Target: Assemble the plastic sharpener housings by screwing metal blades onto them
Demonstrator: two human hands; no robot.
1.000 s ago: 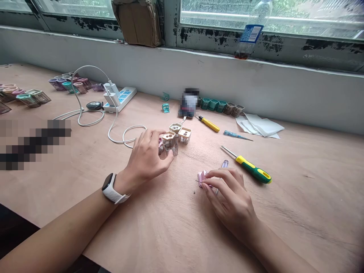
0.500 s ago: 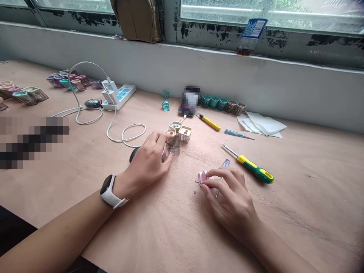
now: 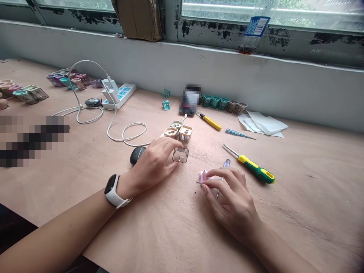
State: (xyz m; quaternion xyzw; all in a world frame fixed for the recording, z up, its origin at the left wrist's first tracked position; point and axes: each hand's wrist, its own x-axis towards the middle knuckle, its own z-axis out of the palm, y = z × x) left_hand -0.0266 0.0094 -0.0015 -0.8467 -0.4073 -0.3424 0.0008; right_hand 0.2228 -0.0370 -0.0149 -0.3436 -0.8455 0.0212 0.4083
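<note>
My left hand (image 3: 152, 165) rests on the plywood table (image 3: 85, 182), its fingertips against a transparent plastic cube housing (image 3: 180, 154). Just beyond stand several beige cube housings (image 3: 178, 132) with round holes. My right hand (image 3: 230, 195) pinches a small pink metal part (image 3: 203, 176), and a thin pin (image 3: 197, 182) sticks out of it. A small screwdriver with a transparent handle (image 3: 226, 163) lies partly under those fingers. A tiny screw (image 3: 195, 192) lies on the wood below the pink part.
A black computer mouse (image 3: 137, 155) sits by my left hand. White cable (image 3: 127, 136) runs to a power strip (image 3: 119, 96). Two screwdrivers (image 3: 256, 171) (image 3: 210, 122), a voltage tester (image 3: 237, 134), paper sheets (image 3: 263, 126) and rows of coloured housings (image 3: 65, 80) lie around.
The transparent housing has moved right, away from the beige housings, and now stands apart from them. My left hand has drawn back slightly, leaving the mouse more visible. My right hand has barely moved.
</note>
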